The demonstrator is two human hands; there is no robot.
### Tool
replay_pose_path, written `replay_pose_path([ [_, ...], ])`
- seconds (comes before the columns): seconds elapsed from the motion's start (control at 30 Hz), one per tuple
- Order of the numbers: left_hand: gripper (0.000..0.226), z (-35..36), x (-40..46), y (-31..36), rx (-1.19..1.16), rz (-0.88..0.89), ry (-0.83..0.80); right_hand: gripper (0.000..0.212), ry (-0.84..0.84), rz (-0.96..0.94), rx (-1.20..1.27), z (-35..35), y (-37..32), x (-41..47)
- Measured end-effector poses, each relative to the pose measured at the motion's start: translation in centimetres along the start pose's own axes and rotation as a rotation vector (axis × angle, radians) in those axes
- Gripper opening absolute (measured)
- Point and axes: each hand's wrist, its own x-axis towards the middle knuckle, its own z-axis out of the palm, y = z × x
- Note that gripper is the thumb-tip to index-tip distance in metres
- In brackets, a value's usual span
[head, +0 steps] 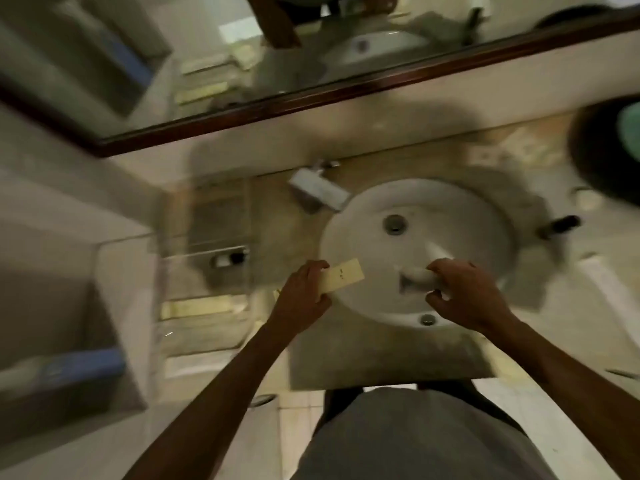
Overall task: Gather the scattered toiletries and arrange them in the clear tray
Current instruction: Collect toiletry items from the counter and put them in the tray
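Note:
The picture is blurred by motion. My left hand (306, 292) grips a flat cream packet (343, 279) over the left rim of the round white sink (485, 237). My right hand (464, 294) is closed on a small white tube-like item (417, 274) above the basin. The clear tray (204, 261) stands on the counter left of the sink. It holds a small dark and white item (228, 259) and a long pale packet (197, 308).
A chrome faucet (318, 188) sits at the sink's back left. A dark round object (602, 150) and a small dark bottle (562, 225) lie to the right. A mirror (207, 57) hangs above. A blue-labelled box (69, 372) rests at the far left.

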Motion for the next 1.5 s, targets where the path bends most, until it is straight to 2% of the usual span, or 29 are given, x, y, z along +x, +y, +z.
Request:
replay_pose_path([
  [0.13,0.059,-8.4,-5.9,-15.7,0.156,-0.242,0.031,0.034,0.017,-0.128,0.056,5.6,-11.7,3.4],
  [0.2,0.057,-11.5,-6.8,-22.0,0.233,-0.353,-0.004,0.034,-0.018,-0.181,0.043,7.9,-15.8,4.4],
  [0.3,0.06,-13.3,-5.9,-26.4,0.321,-0.276,-0.153,0.032,-0.096,-0.211,0.029,10.3,-20.5,5.6],
  [0.37,0.058,-13.0,-5.0,-26.8,0.343,-0.2,-0.214,0.032,-0.104,-0.212,0.028,11.0,-22.5,5.9],
  [0.47,0.058,-12.5,-4.4,-28.6,0.389,-0.197,-0.292,0.035,-0.133,-0.21,0.001,11.7,-24.4,6.4],
  [0.53,0.06,-12.3,-4.9,-29.7,0.363,-0.187,-0.281,0.037,-0.167,-0.202,-0.015,11.9,-25.4,7.0],
  [0.67,0.055,-11.7,-6.3,-30.4,0.198,-0.162,-0.079,0.032,-0.166,-0.178,0.029,12.5,-29.3,9.5],
  [0.77,0.049,-10.4,-7.0,-30.0,0.106,-0.119,0.011,0.032,-0.117,-0.229,0.029,13.8,-33.9,12.7],
  [0.83,0.055,-9.6,-7.5,-29.5,0.102,-0.134,0.06,0.029,-0.088,-0.248,0.002,15.0,-36.5,14.8],
  [0.93,0.058,-9.1,-8.1,-28.6,0.081,-0.236,0.175,0.025,-0.062,-0.221,-0.038,16.7,-38.9,17.0],
  [1.03,0.046,-8.9,-8.4,-28.9,0.151,-0.277,0.163,0.029,-0.095,-0.22,-0.059,18.0,-40.1,18.1],
  [1.17,0.035,-8.9,-9.7,-29.1,0.009,-0.459,0.272,0.036,-0.109,-0.318,-0.079,20.5,-42.2,19.0],
  [1.3,0.016,-9.3,-11.9,-28.9,-0.106,-0.631,0.474,0.061,-0.182,-0.377,-0.166,22.5,-43.6,19.7],
  [1.4,0.013,-9.3,-12.4,-29.0,-0.049,-0.608,0.532,0.067,-0.077,-0.375,-0.106,22.4,-42.5,19.0],
  [1.5,0.018,-9.2,-10.4,-29.0,0.044,-0.434,0.549,0.055,0.024,-0.414,-0.078,21.8,-40.2,17.2],
])
